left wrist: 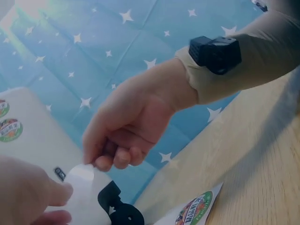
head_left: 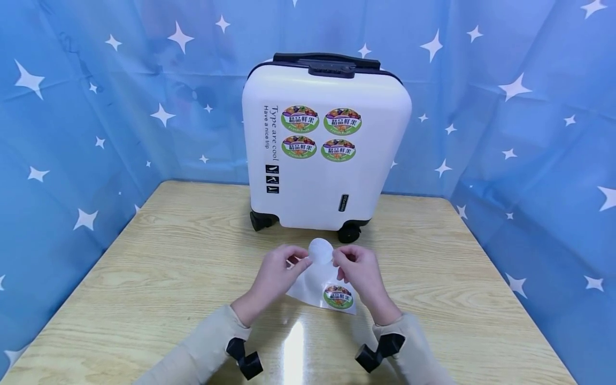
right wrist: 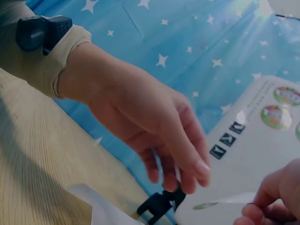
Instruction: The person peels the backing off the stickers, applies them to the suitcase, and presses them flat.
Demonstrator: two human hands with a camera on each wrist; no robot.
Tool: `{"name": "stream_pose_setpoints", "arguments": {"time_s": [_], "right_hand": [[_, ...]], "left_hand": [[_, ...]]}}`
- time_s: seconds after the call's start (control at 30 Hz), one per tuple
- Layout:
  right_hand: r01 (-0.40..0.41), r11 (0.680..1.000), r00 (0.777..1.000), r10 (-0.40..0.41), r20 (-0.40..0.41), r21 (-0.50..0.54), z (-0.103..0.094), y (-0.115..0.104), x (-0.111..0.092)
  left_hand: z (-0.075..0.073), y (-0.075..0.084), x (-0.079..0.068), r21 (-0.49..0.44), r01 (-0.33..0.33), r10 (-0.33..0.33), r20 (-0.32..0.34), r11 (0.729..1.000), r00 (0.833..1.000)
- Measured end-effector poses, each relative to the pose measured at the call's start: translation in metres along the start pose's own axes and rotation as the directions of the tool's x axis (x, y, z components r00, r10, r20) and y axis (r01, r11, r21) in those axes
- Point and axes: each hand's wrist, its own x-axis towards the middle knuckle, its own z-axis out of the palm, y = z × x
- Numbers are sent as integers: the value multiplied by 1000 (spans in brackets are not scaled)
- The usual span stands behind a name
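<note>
My right hand (head_left: 357,268) pinches the edge of a peeled label sticker (head_left: 320,251), its white back facing up. My left hand (head_left: 281,270) is at the opposite edge, thumb and fingertips close to the sticker; in the right wrist view those left fingers (right wrist: 187,180) show slightly apart. Beneath both hands lies a glossy backing sheet (head_left: 308,291) bearing one oval fruit sticker (head_left: 338,297). In the left wrist view the right hand (left wrist: 126,124) grips the sticker's upper edge, and the left hand (left wrist: 28,192) partly fills the lower left corner.
Behind the hands a white suitcase (head_left: 308,198) stands upright on black wheels (head_left: 348,233), with several oval fruit stickers (head_left: 299,118) on its front. The wooden table (head_left: 168,267) is bordered by a blue curtain (head_left: 120,91) with white stars.
</note>
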Motion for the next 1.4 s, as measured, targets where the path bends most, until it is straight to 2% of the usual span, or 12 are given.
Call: {"name": "stream_pose_setpoints", "arguments": {"time_s": [0.1, 0.17, 0.37, 0.53, 0.77, 0.87, 0.97, 1.07, 1.13, 1.23, 1.33, 1.4], "right_hand": [[22, 1000, 1000, -22, 7, 13, 4, -2, -1], [34, 999, 999, -35, 9, 24, 7, -4, -1], [40, 998, 999, -39, -9, 41, 11, -9, -1], [54, 996, 998, -53, -14, 72, 15, -12, -2], [43, 995, 999, -42, -15, 94, 24, -13, -4], [59, 993, 998, -58, -20, 99, 27, -15, -4], [100, 988, 995, -99, -16, 117, 28, -17, -4], [156, 976, 987, -158, -2, 155, 27, -20, -4], [194, 965, 980, -198, 4, 178, 26, -21, -5], [228, 952, 973, -232, -5, 204, 23, -22, -5], [240, 943, 971, -236, -43, 231, 20, -21, -5], [237, 938, 971, -226, -72, 251, 19, -20, -4]], "left_hand": [[3, 0, 0, 142, -123, 130, -43, 982, 991], [5, -1, 0, 242, -207, 230, -73, 948, 970], [8, -3, 1, 438, -397, 487, -112, 807, 866], [10, -2, 2, 545, -442, 585, -114, 712, 803], [12, -5, 2, 654, -449, 665, -113, 609, 738], [12, -4, 1, 678, -450, 683, -108, 582, 722], [10, -3, 2, 663, -448, 688, -142, 600, 712], [8, -2, 3, 612, -446, 679, -212, 653, 703], [7, -1, 5, 563, -440, 656, -261, 700, 708], [6, 0, 8, 437, -417, 577, -343, 797, 741], [5, 0, 10, 239, -371, 440, -412, 897, 798], [4, 1, 11, 100, -326, 336, -439, 940, 833]]}}
